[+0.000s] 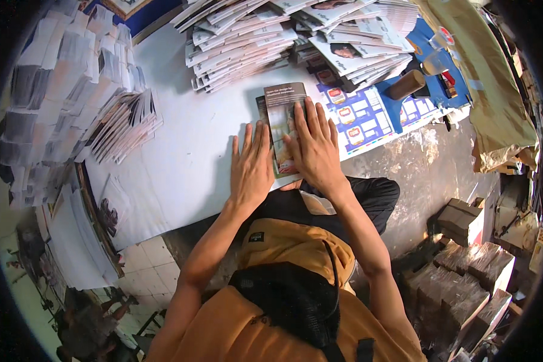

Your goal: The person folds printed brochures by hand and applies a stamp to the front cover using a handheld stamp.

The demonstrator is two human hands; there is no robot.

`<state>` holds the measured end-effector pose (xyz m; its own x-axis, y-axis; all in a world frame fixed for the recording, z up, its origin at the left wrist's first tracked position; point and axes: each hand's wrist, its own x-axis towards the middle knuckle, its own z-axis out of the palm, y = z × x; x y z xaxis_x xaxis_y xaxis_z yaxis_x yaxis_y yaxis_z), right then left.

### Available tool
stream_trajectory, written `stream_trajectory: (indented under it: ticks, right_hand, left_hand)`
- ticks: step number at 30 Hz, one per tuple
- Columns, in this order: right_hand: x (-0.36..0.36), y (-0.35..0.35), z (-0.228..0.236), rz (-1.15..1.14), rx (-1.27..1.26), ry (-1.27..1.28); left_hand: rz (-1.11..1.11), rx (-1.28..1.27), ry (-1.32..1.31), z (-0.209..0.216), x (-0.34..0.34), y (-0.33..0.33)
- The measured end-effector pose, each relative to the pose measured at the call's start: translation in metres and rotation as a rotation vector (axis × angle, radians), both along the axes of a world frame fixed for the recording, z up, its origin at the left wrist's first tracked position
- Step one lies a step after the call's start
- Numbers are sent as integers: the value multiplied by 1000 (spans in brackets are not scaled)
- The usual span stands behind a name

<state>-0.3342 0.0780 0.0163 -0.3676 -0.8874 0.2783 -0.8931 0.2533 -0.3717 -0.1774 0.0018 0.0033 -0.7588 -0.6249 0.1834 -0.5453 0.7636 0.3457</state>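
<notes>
A folded leaflet (285,96) with a brown top band and a photo below lies near the front edge of the white table. Beneath it, a second dark edge shows at its upper left. My right hand (317,152) rests flat on its right half, fingers stretched toward the far end and thumb across the photo. Along the leaflet's left edge lies my left hand (251,166), palm down with its fingers straight. Both hands cover parts of the leaflet.
Tall piles of folded leaflets (238,51) stand at the back of the white table (181,163). More bundled papers (60,96) are stacked at the left. A brown cylinder (406,85) lies at the right on a blue printed sheet (359,120). Cardboard boxes (461,220) sit at lower right.
</notes>
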Motion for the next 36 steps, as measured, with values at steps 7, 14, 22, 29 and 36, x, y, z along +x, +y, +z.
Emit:
stream_trajectory:
  ticks: [7, 14, 22, 29, 36]
  right_hand:
    - [5, -6, -8, 35, 52, 24]
    - [4, -4, -10, 54, 54, 72]
    - [6, -4, -11, 53, 66, 82]
    - [5, -4, -10, 58, 55, 82]
    - [6, -4, -11, 49, 40, 88]
  left_hand:
    - [10, 62, 95, -2, 4, -2]
    - [-17, 29, 58, 2, 4, 0]
    - [-23, 15, 30, 0, 5, 0]
    - [-18, 16, 31, 2, 2, 1]
    - [-26, -8, -18, 1, 3, 0]
